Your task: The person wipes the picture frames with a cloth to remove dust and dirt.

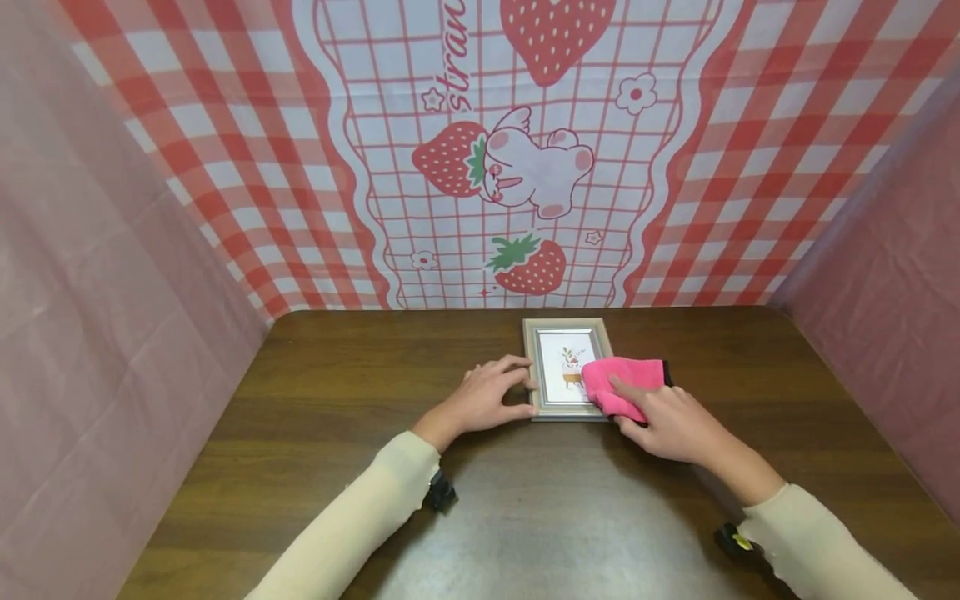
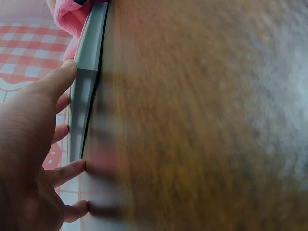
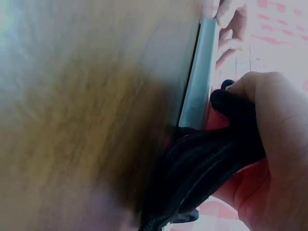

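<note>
A photo frame with a pale border and a plant picture lies flat on the wooden table. My left hand rests along its left side, fingers spread. In the left wrist view, the thumb touches the frame's near corner, while two fingertips come down on the table beside it. My right hand grips a pink cloth with a black edge, bunched over the frame's right side and part of the picture. In the right wrist view, the cloth's black edging hangs beside the frame's side.
The brown wooden table spreads around the frame. Behind it hangs a red-and-white checked curtain with strawberries. Pink drapes stand at the left and right. A small black device sits on my left wrist.
</note>
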Demonstrator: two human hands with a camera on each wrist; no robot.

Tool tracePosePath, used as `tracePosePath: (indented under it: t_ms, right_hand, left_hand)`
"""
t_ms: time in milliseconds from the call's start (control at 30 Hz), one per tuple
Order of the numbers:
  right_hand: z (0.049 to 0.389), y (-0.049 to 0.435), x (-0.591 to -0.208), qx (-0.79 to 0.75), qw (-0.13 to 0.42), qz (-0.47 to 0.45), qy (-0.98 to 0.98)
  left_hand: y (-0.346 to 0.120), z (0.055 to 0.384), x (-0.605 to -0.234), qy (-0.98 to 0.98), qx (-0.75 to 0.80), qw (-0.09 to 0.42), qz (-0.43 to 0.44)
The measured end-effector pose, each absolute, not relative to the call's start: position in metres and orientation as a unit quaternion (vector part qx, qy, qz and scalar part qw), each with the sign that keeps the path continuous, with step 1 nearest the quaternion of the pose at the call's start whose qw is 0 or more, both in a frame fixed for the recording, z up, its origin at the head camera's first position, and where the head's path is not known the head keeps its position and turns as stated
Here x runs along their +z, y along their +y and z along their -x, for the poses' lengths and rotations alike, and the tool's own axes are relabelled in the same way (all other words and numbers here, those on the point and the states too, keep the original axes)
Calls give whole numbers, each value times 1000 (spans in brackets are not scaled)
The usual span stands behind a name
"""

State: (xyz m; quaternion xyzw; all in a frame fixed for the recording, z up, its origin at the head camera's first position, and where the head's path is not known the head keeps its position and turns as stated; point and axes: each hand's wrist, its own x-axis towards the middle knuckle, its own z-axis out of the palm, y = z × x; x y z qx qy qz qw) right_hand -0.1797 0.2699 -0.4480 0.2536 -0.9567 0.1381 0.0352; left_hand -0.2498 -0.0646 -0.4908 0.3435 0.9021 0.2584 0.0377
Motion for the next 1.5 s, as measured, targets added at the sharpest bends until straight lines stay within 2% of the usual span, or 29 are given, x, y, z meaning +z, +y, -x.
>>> tracePosePath:
  t_ms: [200, 500, 667, 1100, 1333, 1500]
  right_hand:
    - [174, 269, -447, 146, 36, -255, -955]
    - [175, 270, -450, 143, 51, -263, -953]
    - [174, 271, -450, 143, 52, -265, -952]
    - [177, 271, -448, 143, 37, -252, -956]
    - [181, 268, -448, 135, 33, -243, -960]
    - [186, 268, -449, 132, 37, -244, -960]
  left_hand:
    - [-63, 244, -480, 904, 262, 57, -333]
    - [-65, 261, -509, 900, 276, 45, -335]
    - [-64, 264, -512, 897, 278, 42, -340]
    - [-64, 262, -509, 902, 266, 37, -339]
    - [-64, 247, -483, 898, 277, 56, -337]
    - [-63, 249, -490, 896, 283, 57, -338]
